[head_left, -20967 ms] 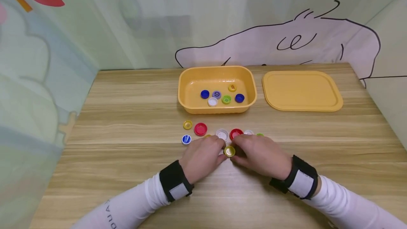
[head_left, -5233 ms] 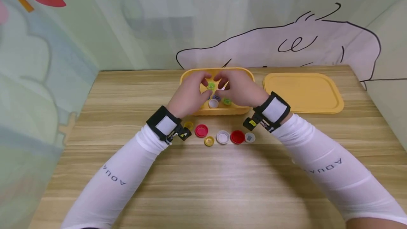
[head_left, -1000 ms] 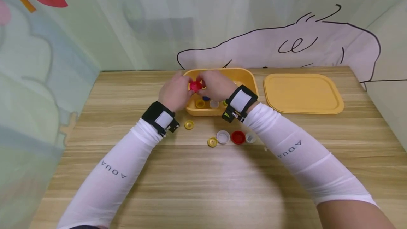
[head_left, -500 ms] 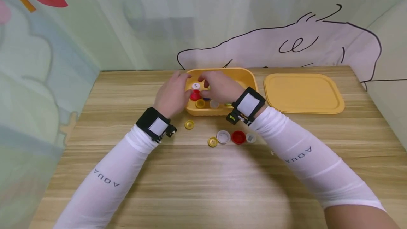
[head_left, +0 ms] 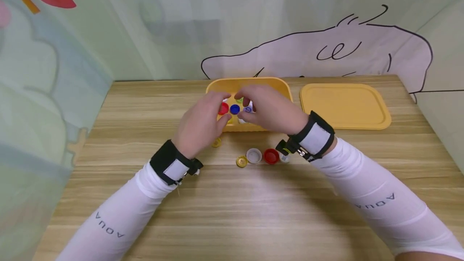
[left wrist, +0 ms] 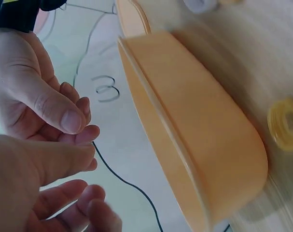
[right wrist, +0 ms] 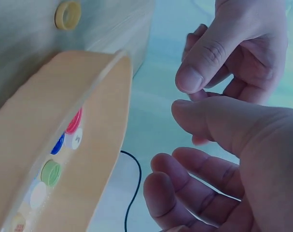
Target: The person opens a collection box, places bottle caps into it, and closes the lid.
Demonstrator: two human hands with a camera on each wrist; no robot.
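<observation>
Both of my hands hover over the near side of an orange-yellow plastic box (head_left: 253, 83), with nothing held. My left hand (head_left: 199, 124) is at its left front corner, fingers relaxed and slightly bent. My right hand (head_left: 273, 108) faces it with fingers loosely curved, hiding the box's right part. Between the hands, a red bottle cap (head_left: 223, 108), a blue cap (head_left: 235, 109) and a purple-and-white cap (head_left: 248, 109) lie in the box. The right wrist view also shows a green cap (right wrist: 51, 173) and a white cap (right wrist: 75, 139) inside.
In front of the box on the wooden table lie a yellow cap (head_left: 241, 162), a white cap (head_left: 253, 156), a red cap (head_left: 271, 156) and a pale cap partly behind the right wrist strap. Another yellow cap (head_left: 216, 143) is near the left wrist. A flat lid (head_left: 345, 106) lies right.
The red cap that both hands held a second ago now lies in the box; the hands have let go and drawn toward me. Earlier, blue-and-white and green caps also left the table.
</observation>
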